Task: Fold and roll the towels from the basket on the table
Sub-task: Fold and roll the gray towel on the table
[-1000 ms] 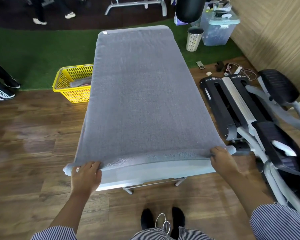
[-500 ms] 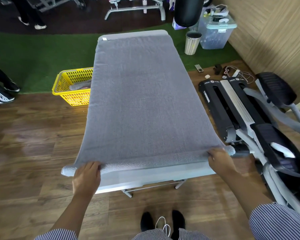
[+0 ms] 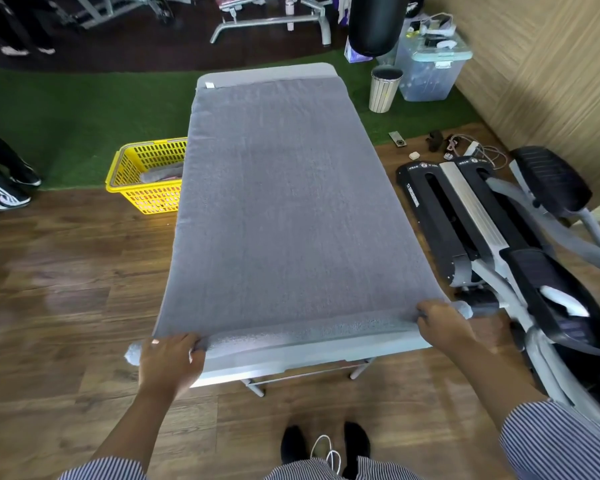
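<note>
Basket (image 3: 146, 181) sits on the floor left of the table (image 3: 291, 362). Our left hand (image 3: 170, 362) and right hand (image 3: 444, 325) curl fingers over the towel (image 3: 284, 209), near edge rolled. We should roll both ends evenly, tight, or it skews.

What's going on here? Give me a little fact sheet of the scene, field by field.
Setting: gym floor
Towel: grey, spread along the table, near edge rolled into a thin roll
Left hand: grips the roll's left end
Right hand: grips the roll's right end
Basket: yellow, on the floor left of the table, a towel inside
Stage: rolling just begun, most of the towel flat
Nearby: exercise machine on the right
</note>
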Demonstrator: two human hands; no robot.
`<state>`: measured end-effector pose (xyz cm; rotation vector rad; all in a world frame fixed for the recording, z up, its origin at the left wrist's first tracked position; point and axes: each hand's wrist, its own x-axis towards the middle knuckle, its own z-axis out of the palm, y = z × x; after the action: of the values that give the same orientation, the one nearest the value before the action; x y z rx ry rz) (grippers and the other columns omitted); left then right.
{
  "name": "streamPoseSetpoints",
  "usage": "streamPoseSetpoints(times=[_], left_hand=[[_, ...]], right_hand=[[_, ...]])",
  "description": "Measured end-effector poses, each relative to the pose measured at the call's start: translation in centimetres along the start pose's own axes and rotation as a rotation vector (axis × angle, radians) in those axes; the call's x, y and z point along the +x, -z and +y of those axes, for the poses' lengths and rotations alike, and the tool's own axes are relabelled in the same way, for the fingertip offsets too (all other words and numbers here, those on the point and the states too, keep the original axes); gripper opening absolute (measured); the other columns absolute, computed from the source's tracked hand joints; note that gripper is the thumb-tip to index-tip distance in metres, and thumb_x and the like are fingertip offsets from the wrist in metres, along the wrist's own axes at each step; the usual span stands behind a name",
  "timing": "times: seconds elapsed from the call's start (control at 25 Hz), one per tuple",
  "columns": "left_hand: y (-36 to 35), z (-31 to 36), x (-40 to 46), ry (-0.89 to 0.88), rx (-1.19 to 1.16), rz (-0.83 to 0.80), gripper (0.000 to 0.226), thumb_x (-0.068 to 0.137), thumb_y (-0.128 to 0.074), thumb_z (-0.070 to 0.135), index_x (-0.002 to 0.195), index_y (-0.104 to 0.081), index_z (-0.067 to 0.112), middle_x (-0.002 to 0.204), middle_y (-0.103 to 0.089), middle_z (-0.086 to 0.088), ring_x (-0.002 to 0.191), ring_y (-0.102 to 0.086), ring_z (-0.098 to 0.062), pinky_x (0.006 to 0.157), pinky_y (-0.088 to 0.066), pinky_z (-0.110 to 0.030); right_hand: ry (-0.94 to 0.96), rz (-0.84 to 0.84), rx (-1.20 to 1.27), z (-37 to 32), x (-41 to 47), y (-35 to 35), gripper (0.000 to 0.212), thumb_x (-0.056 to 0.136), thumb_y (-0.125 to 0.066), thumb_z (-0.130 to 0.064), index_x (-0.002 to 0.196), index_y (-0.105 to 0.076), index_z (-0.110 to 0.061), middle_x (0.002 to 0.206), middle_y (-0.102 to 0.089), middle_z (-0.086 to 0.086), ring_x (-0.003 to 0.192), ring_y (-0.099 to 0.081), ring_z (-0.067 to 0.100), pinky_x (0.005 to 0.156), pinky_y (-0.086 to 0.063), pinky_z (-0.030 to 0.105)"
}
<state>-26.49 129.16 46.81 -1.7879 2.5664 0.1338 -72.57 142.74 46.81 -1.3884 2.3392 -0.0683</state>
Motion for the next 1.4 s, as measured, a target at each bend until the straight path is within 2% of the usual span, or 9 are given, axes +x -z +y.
streamPoseSetpoints(times=[0.12,0.4,0.6,0.72,0.84,1.0,1.12,1.28,1.4], left_hand=[[0.1,-0.3,0.8,0.066,-0.082,0.102,0.010,0.076,-0.065,0.021,0.083,-0.070,0.015,0.084,-0.070,-0.001,0.079,-0.067,-0.030,0.077,-0.047,-0.051],[-0.8,0.9,-0.1,-0.018,-0.187,0.167,0.031,0.062,-0.077,0.003,0.091,-0.070,0.009,0.091,-0.071,-0.007,0.085,-0.066,-0.035,0.080,-0.053,-0.057],[-0.2,2.0,0.9,-0.001,-0.167,0.174,0.047,0.045,-0.074,-0.022,0.085,-0.068,0.002,0.078,-0.068,-0.011,0.068,-0.063,-0.036,0.063,-0.055,-0.054],[0.2,2.2,0.9,-0.035,-0.166,0.186,0.013,0.065,-0.059,-0.001,0.075,-0.066,0.004,0.063,-0.064,-0.007,0.054,-0.059,-0.032,0.054,-0.051,-0.040],[-0.6,1.0,0.1,-0.069,-0.209,0.111,0.031,0.071,-0.038,0.026,0.075,-0.065,0.012,0.062,-0.064,0.002,0.054,-0.059,-0.027,0.056,-0.046,-0.034],[-0.6,-0.7,-0.4,-0.073,-0.222,0.123,0.037,0.075,-0.040,0.037,0.089,-0.066,0.014,0.087,-0.067,0.003,0.080,-0.062,-0.025,0.072,-0.048,-0.040],[-1.1,-1.7,-0.4,0.040,-0.198,0.193,0.040,0.082,-0.046,0.044,0.090,-0.069,0.012,0.095,-0.068,-0.002,0.086,-0.064,-0.029,0.084,-0.048,-0.049],[-2.5,-2.0,-0.2,0.025,-0.196,0.159,0.032,0.069,-0.056,0.024,0.095,-0.068,0.009,0.098,-0.069,-0.003,0.101,-0.064,-0.028,0.105,-0.032,-0.056],[-2.0,-1.5,0.4,0.041,-0.188,0.145,0.030,0.059,-0.062,-0.002,0.088,-0.068,0.004,0.084,-0.069,-0.009,0.081,-0.065,-0.036,0.092,-0.042,-0.061]], right_hand=[[0.039,0.094,-0.074,-0.4,0.7,0.8,0.014,0.079,-0.053,-0.001,0.088,-0.062,-0.006,0.093,-0.059,0.010,0.097,-0.054,0.032,0.087,-0.043,0.041],[0.001,0.072,0.087,-0.4,0.3,-1.0,0.039,0.080,-0.051,0.004,0.118,-0.060,-0.003,0.119,-0.057,0.013,0.118,-0.044,0.039,0.103,-0.038,0.043],[0.011,0.092,0.073,-0.7,0.2,-0.6,0.041,0.078,-0.050,0.009,0.116,-0.060,-0.003,0.112,-0.060,0.014,0.106,-0.048,0.034,0.089,-0.045,0.040],[-0.005,0.099,0.041,-0.8,-0.1,-0.7,0.030,0.080,-0.049,0.003,0.105,-0.064,-0.005,0.099,-0.062,0.013,0.097,-0.050,0.033,0.078,-0.049,0.041],[-0.031,0.059,-0.012,-0.5,-0.3,-0.4,0.017,0.084,-0.046,-0.007,0.089,-0.062,-0.007,0.090,-0.062,0.011,0.095,-0.053,0.032,0.079,-0.045,0.038],[-0.062,0.129,-0.170,0.3,0.1,-0.5,0.014,0.084,-0.050,-0.009,0.097,-0.057,-0.010,0.101,-0.057,0.008,0.105,-0.051,0.029,0.106,-0.024,0.048],[-0.032,0.161,-0.074,1.0,0.6,-1.0,0.021,0.079,-0.052,0.004,0.095,-0.055,-0.011,0.105,-0.056,0.012,0.099,-0.053,0.033,0.089,-0.044,0.048],[-0.020,0.110,0.080,0.7,0.2,-1.5,0.035,0.078,-0.049,0.010,0.110,-0.059,0.002,0.112,-0.057,0.016,0.107,-0.050,0.037,0.113,-0.014,0.049],[-0.019,0.072,0.122,0.3,0.0,-0.8,0.046,0.072,-0.047,0.016,0.114,-0.059,-0.001,0.114,-0.058,0.015,0.109,-0.050,0.034,0.115,-0.006,0.045]])
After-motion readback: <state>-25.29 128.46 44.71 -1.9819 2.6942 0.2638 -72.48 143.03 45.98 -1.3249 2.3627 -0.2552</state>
